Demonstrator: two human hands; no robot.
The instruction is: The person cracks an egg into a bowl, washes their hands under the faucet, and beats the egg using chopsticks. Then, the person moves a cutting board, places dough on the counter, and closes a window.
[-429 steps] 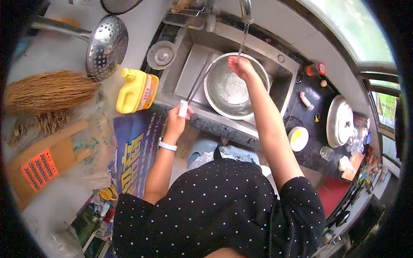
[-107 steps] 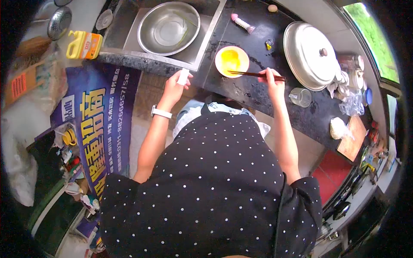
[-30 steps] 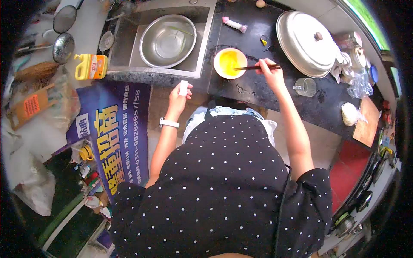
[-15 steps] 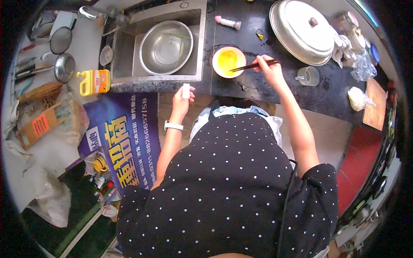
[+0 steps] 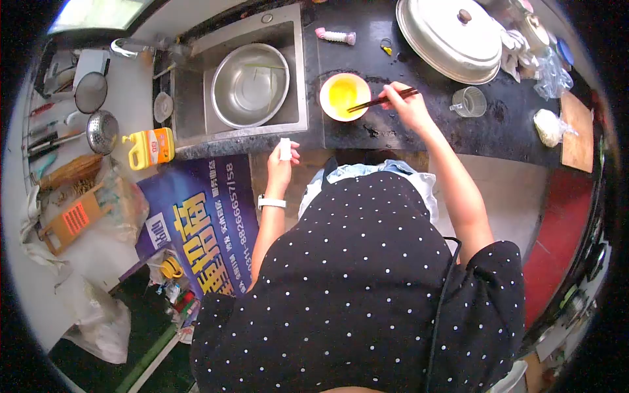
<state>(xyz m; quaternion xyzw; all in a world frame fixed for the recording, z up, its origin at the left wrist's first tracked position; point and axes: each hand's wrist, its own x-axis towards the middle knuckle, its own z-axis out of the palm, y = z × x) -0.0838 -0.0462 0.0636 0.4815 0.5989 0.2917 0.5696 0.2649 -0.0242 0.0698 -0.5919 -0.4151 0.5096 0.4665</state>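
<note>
My right hand [image 5: 405, 105] grips dark chopsticks [image 5: 380, 101], whose tips dip into yellow liquid in a small pale bowl [image 5: 325, 98] on the black counter. My left hand [image 5: 282, 164] is closed around a small white object [image 5: 285, 149], held in front of the counter edge, below the sink. A white band circles the left wrist. A metal basin [image 5: 229, 98] with thin green strands inside stands in the steel sink [image 5: 300, 78], left of the bowl.
Right of the bowl stand a glass cup [image 5: 469, 102], a large lidded metal pan [image 5: 445, 33], a bagged white item [image 5: 548, 127] and a wooden board [image 5: 576, 134]. A pink-and-white tube [image 5: 335, 36] lies behind the bowl. A yellow jug [image 5: 152, 148] stands left of the sink.
Earlier my right hand was under the running tap over the basin; since then it has taken chopsticks to the bowl. The basin's white contents are gone. My left hand still holds the white object.
</note>
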